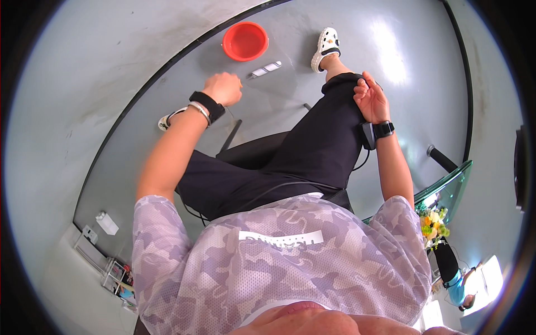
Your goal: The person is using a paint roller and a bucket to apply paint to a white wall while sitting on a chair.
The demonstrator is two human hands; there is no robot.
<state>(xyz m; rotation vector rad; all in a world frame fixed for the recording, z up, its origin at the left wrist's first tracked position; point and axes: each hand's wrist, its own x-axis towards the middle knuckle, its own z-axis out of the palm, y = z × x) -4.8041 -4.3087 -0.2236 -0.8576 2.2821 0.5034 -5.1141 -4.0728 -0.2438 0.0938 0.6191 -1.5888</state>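
My left hand (223, 89) is closed in a fist, held out over the floor beyond my left knee. A tiny orange bit shows at its edge, and what the fingers hold, if anything, I cannot make out. Past it on the floor lies a white-and-grey striped tube-shaped thing (265, 70), apart from the hand. A red bucket (245, 42) stands farther off, near the wall. My right hand (371, 100) rests palm up against my right knee, its fingers loosely bent and apart, with nothing visible in it. The black trouser leg (341, 84) is bunched up beside it.
I sit on a black chair (251, 152), feet in white clogs (325, 47). At right is a glass table (446, 187) with a dark leg (442, 159) and flowers (432, 226). A person in blue (455, 285) is beyond. A white box (106, 223) lies left.
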